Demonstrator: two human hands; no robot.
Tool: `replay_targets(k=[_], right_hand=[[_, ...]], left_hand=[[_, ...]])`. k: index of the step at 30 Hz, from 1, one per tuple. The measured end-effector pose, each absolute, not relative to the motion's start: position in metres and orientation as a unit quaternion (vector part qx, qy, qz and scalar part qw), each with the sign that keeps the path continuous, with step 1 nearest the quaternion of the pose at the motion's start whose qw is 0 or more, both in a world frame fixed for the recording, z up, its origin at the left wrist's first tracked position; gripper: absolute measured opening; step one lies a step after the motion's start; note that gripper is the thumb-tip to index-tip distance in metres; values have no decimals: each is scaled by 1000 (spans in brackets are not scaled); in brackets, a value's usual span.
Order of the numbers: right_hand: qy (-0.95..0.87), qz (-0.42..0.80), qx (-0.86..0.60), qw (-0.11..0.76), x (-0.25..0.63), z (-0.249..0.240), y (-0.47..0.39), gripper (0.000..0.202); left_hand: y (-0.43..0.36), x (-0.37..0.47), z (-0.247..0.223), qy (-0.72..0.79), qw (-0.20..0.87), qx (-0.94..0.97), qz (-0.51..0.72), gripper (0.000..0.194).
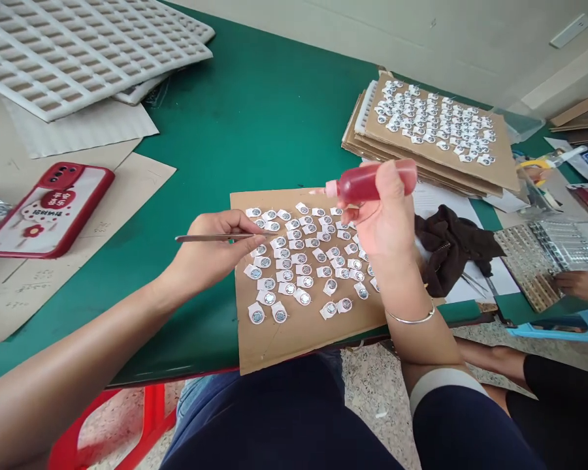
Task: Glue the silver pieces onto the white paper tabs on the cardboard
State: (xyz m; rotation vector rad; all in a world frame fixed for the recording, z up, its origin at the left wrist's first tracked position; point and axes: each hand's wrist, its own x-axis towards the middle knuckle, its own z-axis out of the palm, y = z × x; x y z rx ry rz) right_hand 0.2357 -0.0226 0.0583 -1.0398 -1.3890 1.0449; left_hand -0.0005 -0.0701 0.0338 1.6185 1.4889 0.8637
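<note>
My left hand (214, 253) is closed on a pair of metal tweezers (192, 238), whose tips point right over the left part of a cardboard sheet (274, 343). Small white tabs with round silvery discs (303, 297) lie across this sheet in loose rows. Raised above the sheet's right side, my right hand (388, 225) grips a small squeeze bottle (360, 183) of red liquid. The bottle lies nearly level, its pink nozzle facing left and apart from the tabs. Some tabs are hidden behind my right hand and forearm.
Stacked cardboard sheets (502, 166) with similar pieces stand at the back right. A dark cloth (453, 251) lies beside my right forearm. A phone in a red case (73, 219) and white foam grids (93, 59) are at left. Another person's hand (581, 286) touches a parts tray (526, 264).
</note>
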Motion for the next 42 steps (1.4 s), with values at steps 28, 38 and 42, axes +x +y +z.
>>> replay_targets(k=[28,38,42], right_hand=[[-549,498,-459,490,228,1,-11,33],[-514,509,-446,527,217,12,-26,28],[-489,522,-439,544,216,14,-26,32]], left_hand=[[-83,-8,-3,498,169,802,282,17],[-83,-9,-6,511,169,798,271,16],[-86,-6,-6,463,161,821,293,12]])
